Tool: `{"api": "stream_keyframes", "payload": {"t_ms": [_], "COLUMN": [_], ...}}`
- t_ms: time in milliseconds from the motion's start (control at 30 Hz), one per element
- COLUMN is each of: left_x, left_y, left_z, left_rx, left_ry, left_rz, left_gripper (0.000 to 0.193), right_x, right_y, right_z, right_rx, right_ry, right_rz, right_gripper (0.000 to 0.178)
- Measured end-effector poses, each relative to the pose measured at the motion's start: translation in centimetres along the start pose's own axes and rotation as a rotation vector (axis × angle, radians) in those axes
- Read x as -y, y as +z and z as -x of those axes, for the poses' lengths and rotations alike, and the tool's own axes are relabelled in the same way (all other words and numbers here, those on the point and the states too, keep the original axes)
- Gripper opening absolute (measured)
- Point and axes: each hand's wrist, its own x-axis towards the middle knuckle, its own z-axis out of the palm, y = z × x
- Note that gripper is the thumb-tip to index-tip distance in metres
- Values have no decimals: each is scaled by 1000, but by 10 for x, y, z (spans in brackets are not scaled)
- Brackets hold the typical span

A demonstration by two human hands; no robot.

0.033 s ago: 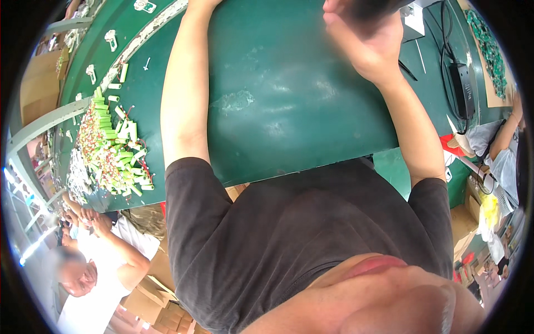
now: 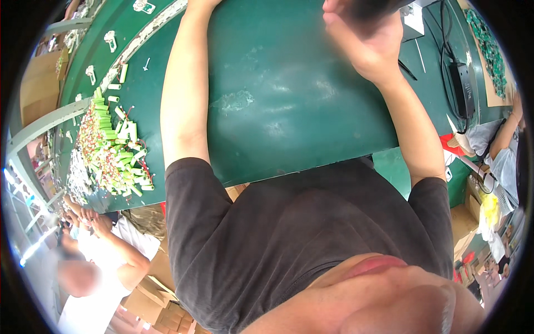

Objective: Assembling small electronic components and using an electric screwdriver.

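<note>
Green covers nearly the whole worktable (image 2: 289,111), a worn mat with pale scuffs in the middle, and the person leans over it in a dark grey T-shirt (image 2: 311,234). The left forearm lies straight along the mat toward the far edge, but the left hand goes out of the picture at the top, so I cannot tell if it is open or closed, or what it touches. The right hand (image 2: 364,47) is lifted above the far part of the table, the palm turned toward us and the fingers curled up around something dark (image 2: 367,6) at the very top rim; it looks like a hold, but the object is blurred and cut by the edge, so I cannot say what it is or how firm the grip is. To the person's left, well apart from both hands, a heap of small green cylinders with thin red wires (image 2: 114,150) lies on the mat, and some white pieces (image 2: 111,40) are spread further away. A black box with cables (image 2: 464,83) stands on the right side. At the lower left another worker in a white shirt (image 2: 105,278) is busy at a neighbouring place. I judge that the work now is on the dark object at the far edge, not on the heap; any next move there would need both hands to meet close together.
</note>
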Motion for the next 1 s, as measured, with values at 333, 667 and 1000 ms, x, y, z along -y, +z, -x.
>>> {"api": "stream_keyframes", "payload": {"t_ms": [333,667,1000], "left_x": [-5,-1,-2], "left_y": [0,-1,1], "left_z": [2,3,2], "left_rx": [99,48,87], "left_ry": [-86,-132,-110], "left_rz": [18,109,161], "left_gripper": [35,36,33], "right_x": [55,54,54], "right_y": [25,22,18], "right_z": [-10,-8,-4], "right_rx": [-44,-45,-48], "right_ry": [423,364,379], "right_rz": [646,693,650], "right_gripper": [71,66,70]}}
